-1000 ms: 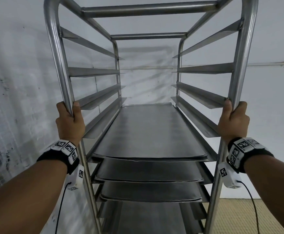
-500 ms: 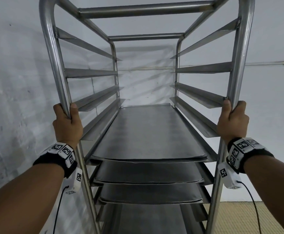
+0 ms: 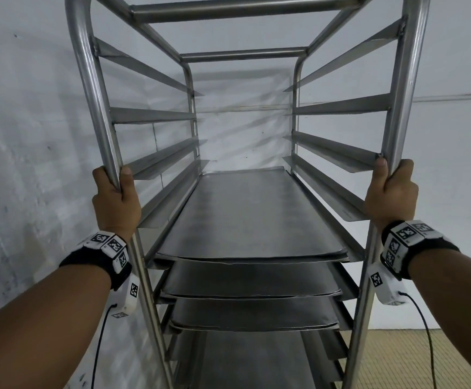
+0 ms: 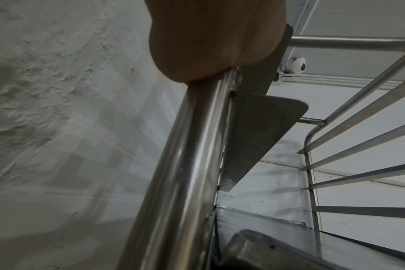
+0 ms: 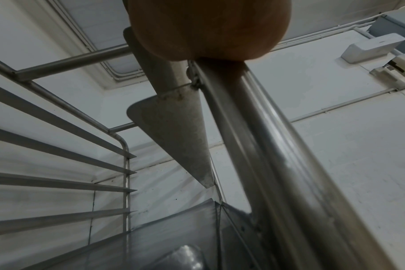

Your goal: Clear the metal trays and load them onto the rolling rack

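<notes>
A tall steel rolling rack stands right in front of me, its open end facing me. Several flat metal trays sit on its runners; the top tray lies at about wrist height, with two more stacked on the runners below it. My left hand grips the rack's near left upright. My right hand grips the near right upright. The upper runners hold nothing. In both wrist views the palm hides the fingers.
A white wall runs close along the rack's left side and behind it. Tan flooring shows at the lower right. A small white camera hangs near the ceiling; white boxes and conduit sit high on the right wall.
The rack, held in both hands, has shifted slightly left and closer to the left wall. Both grips are unchanged.
</notes>
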A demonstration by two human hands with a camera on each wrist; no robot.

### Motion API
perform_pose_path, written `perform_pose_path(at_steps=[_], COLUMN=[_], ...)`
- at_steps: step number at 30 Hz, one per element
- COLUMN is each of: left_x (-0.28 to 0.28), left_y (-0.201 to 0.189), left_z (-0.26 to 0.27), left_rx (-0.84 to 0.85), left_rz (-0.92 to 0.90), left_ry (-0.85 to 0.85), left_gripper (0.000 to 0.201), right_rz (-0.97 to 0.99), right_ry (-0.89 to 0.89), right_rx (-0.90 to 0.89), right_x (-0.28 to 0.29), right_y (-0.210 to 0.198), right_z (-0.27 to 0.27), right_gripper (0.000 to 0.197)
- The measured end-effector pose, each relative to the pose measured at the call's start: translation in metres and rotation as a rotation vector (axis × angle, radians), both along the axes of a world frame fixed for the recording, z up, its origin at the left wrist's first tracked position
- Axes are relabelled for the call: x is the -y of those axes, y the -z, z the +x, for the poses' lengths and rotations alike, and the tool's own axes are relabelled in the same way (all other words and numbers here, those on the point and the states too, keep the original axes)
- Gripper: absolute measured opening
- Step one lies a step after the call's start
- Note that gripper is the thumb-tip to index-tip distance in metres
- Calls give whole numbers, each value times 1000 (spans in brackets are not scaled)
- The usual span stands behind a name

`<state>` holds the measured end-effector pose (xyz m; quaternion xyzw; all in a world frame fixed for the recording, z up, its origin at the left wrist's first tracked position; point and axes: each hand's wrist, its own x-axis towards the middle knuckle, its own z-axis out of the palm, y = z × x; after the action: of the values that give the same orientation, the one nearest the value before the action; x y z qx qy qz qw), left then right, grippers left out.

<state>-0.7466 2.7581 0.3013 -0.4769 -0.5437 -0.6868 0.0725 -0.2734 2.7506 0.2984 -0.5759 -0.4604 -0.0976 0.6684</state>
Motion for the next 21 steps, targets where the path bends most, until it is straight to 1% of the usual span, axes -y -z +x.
perform_pose_path(at_steps=[3,6,8,10,12,14,15,16,17,18,19,21], left_x=[-3,4,10,15,19,23,21,22,26,38,48,75], left_y=[0,-5,-11,-19,-31,-41,-43,-44,-44,-45,-47,-44], left_z=[-7,-9,-9,-10,-7,-1,2,7,13,23,31,52], left_rx=[4,19,33,45,79,113,119,121,113,92,54,-114], left_rz=[-70,-177,-260,-380,-506,-602,-647,-700,-743,-770,-769,-755], left_ry=[45,122,163,167,143,121,127,143,143,141,139,164], left_gripper=[53,52,50,51,54,65,79,99,116,126,128,116], right_rz=[-44,-146,-252,-372,-491,-593,-639,-681,-717,-735,-735,-749], right_ry=[13,34,49,51,34,14,1,-21,-39,-52,-73,-130], right_rx=[-10,-17,2,32,12,-10,-11,-9,0,26,55,167], right_x=[2,8,17,31,38,44,44,46,51,60,69,88], right_y=[-1,-4,-9,-16,-27,-37,-39,-39,-39,-37,-39,-29], right_z=[-1,-3,-5,-7,-9,-15,-18,-24,-27,-34,-40,-52], right_gripper=[52,54,57,59,61,64,67,71,79,89,96,93])
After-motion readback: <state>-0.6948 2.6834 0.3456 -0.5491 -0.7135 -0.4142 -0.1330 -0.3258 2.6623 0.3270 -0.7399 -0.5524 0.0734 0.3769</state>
